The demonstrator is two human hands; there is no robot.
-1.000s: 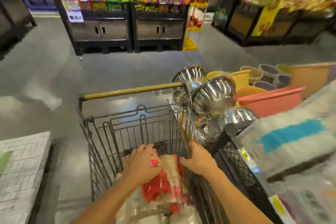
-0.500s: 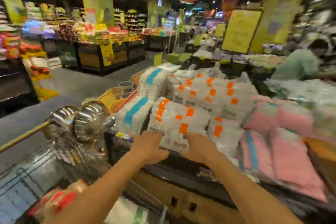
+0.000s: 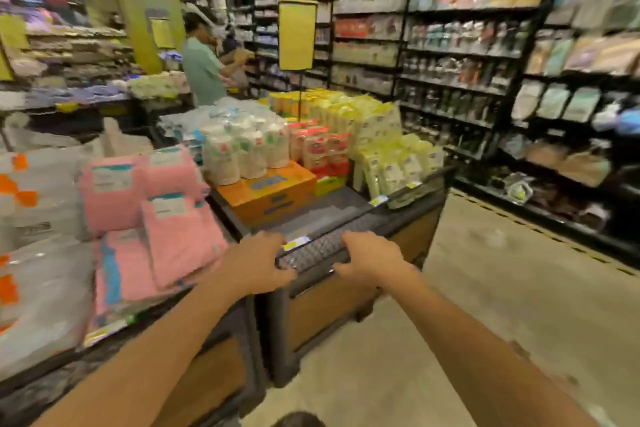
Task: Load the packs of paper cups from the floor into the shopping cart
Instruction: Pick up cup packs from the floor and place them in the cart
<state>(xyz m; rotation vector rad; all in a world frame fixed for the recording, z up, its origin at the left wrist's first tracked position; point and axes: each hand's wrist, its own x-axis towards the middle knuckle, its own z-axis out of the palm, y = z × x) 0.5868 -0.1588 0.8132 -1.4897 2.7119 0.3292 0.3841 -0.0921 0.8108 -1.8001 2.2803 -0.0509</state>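
Both my hands are stretched out in front of me with nothing in them. My left hand (image 3: 256, 263) and my right hand (image 3: 372, 256) have their fingers apart and hover by the mesh front edge of a display stand (image 3: 346, 218). On that stand are clear-wrapped packs of white paper cups (image 3: 242, 146) and red-printed cup packs (image 3: 320, 149), well beyond my reach. The shopping cart is out of view. No pack shows on the visible floor (image 3: 485, 305).
Pink and white wrapped bundles (image 3: 173, 218) fill the stand at my left. Yellow packs (image 3: 391, 156) and an orange box (image 3: 270, 194) sit on the stand ahead. Dark shelving (image 3: 485, 62) lines the aisle on the right. A person in a green top (image 3: 202, 69) stands further back.
My view has swung right, away from the cart. My hands let go of the red pack set in the cart and now reach out bare toward the display stand.
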